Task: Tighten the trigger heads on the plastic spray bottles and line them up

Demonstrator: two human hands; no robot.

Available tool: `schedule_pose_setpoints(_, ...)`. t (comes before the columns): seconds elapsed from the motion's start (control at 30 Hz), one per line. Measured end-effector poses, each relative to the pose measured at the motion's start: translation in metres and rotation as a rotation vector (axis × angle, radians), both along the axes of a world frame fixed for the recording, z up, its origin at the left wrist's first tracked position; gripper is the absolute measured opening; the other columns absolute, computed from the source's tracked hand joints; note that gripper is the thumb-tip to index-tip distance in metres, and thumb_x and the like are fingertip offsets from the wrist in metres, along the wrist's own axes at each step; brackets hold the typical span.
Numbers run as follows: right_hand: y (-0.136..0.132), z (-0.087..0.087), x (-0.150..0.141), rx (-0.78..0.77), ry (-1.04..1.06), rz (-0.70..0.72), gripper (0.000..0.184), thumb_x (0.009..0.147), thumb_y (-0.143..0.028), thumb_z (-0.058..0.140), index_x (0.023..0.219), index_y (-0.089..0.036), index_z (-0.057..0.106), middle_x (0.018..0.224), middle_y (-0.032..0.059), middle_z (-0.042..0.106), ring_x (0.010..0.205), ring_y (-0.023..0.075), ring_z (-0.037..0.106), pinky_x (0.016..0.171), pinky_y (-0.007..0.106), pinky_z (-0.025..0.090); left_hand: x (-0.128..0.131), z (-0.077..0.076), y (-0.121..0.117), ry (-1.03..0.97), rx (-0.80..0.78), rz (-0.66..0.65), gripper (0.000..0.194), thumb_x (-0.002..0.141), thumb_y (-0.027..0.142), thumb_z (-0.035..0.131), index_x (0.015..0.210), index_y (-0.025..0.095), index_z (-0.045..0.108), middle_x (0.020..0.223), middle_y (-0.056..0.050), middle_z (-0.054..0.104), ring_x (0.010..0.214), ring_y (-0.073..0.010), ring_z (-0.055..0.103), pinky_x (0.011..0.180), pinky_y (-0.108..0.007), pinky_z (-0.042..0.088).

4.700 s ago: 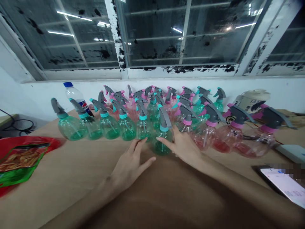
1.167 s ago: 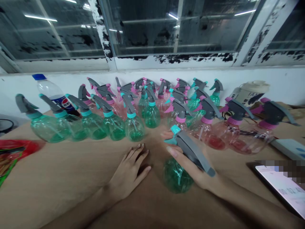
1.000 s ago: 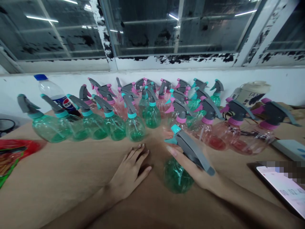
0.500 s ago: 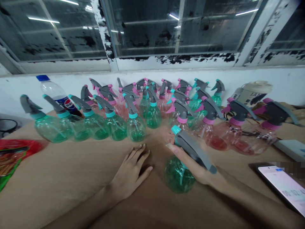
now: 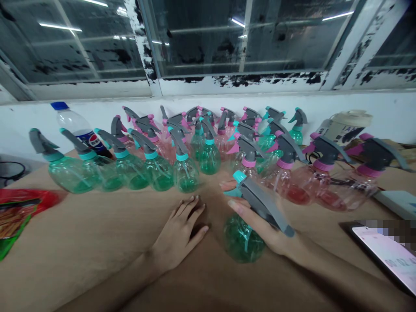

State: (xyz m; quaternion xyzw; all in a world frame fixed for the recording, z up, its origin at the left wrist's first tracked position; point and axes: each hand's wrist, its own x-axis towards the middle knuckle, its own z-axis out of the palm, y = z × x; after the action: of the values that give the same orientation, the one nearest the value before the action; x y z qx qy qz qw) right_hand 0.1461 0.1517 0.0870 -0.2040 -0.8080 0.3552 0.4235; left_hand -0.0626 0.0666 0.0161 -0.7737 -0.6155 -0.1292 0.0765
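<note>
My right hand (image 5: 268, 229) is wrapped round the neck of a green spray bottle (image 5: 243, 240) with a grey and turquoise trigger head (image 5: 264, 201). Its thumb lies along the near side, and fingertips show beyond the turquoise trigger; the rest of the fingers are hidden behind the bottle. The bottle stands close to upright, its nozzle facing left and away. Flat on the brown tabletop (image 5: 107, 242), my left hand (image 5: 178, 236) rests with fingers spread and holds nothing. Just beyond it stands another green spray bottle (image 5: 186, 175) in a row of similar ones.
Several pink spray bottles (image 5: 297, 188) line the right side, with more bottles behind. A cola bottle (image 5: 86, 134) stands back left, a red packet (image 5: 27, 208) lies at left. On the right are a phone (image 5: 383, 253), a white box (image 5: 398, 203) and a beige container (image 5: 347, 125).
Fingertips of my right hand now show stretched out past the trigger, where they were mostly hidden before. The held spray bottle has shifted very slightly left. My left hand has stayed in place.
</note>
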Motion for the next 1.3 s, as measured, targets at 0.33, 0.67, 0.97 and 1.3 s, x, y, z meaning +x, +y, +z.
schedule_pose_setpoints(0.33,-0.007,0.003,-0.002,-0.081,-0.013,-0.012,0.012,0.083,-0.027,0.056,0.094,-0.024,0.059,0.088,0.0014,0.067,0.086,0.0170,0.064,0.081,0.032,0.052,0.000,-0.001,0.001,-0.001,-0.011,0.003,0.043,0.092,0.040,0.042,0.128,0.016,0.044,0.136,-0.012,0.044,0.129,-0.0265,0.035,0.104,-0.048,0.031)
schedule_pose_setpoints(0.67,-0.004,0.010,-0.002,0.024,-0.028,-0.105,0.012,0.082,-0.032,0.055,0.076,-0.024,0.060,0.063,-0.0013,0.061,0.058,0.0153,0.060,0.056,0.031,0.050,0.000,-0.001,0.001,-0.001,-0.001,0.002,0.045,0.092,0.041,0.042,0.129,0.015,0.043,0.137,-0.012,0.043,0.129,-0.0264,0.035,0.104,-0.047,0.031)
schedule_pose_setpoints(0.97,-0.002,0.004,0.001,0.002,0.005,-0.053,0.016,0.082,-0.030,0.055,0.095,-0.024,0.061,0.090,0.0030,0.067,0.080,0.0177,0.065,0.073,0.033,0.053,0.000,-0.002,0.000,-0.005,0.008,0.011,0.044,0.092,0.041,0.043,0.128,0.016,0.045,0.137,-0.012,0.043,0.128,-0.0262,0.035,0.104,-0.047,0.031)
schedule_pose_setpoints(1.3,-0.008,-0.002,0.001,-0.040,0.005,-0.078,0.018,0.084,-0.028,0.056,0.100,-0.024,0.062,0.090,0.0019,0.067,0.091,0.0186,0.063,0.085,0.034,0.050,0.000,-0.002,0.001,0.003,0.001,0.008,0.045,0.092,0.040,0.043,0.129,0.014,0.044,0.137,-0.013,0.043,0.129,-0.0262,0.035,0.104,-0.047,0.031)
